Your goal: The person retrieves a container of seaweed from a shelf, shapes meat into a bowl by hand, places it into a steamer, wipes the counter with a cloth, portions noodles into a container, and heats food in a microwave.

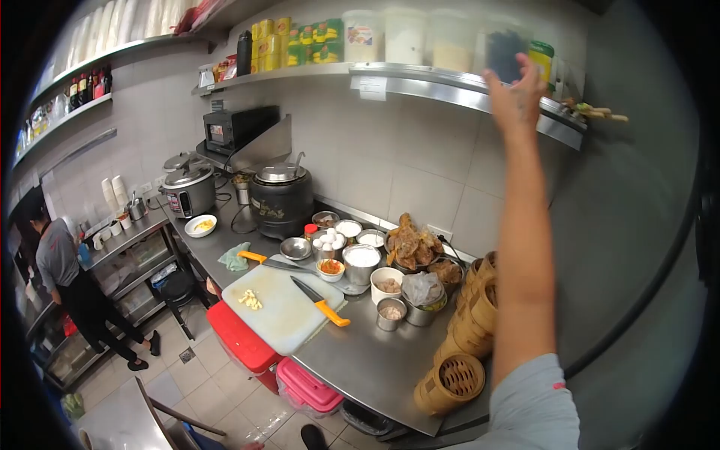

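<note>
My right hand (516, 97) is raised to the wall shelf, thumb and fingers apart, in front of a clear tub with dark contents (507, 46). Whether the fingertips touch the tub I cannot tell. A jar with a yellow-green lid (541, 54) stands just right of the fingers. Only a sliver of what looks like my left hand (255, 445) shows at the bottom edge, its fingers not readable. On the counter below, a white cutting board (281, 300) bears chopped pale pieces (250, 300) and two orange-handled knives, one (321, 301) lying near its right edge.
Stacked bamboo steamers (450, 384) stand at the counter's right end. Bowls, eggs (328, 239) and browned meat (412, 244) crowd the back, beside a black soup kettle (281, 199) and a rice cooker (187, 187). Red and pink bins (309, 384) sit below. A person (60, 262) stands at left.
</note>
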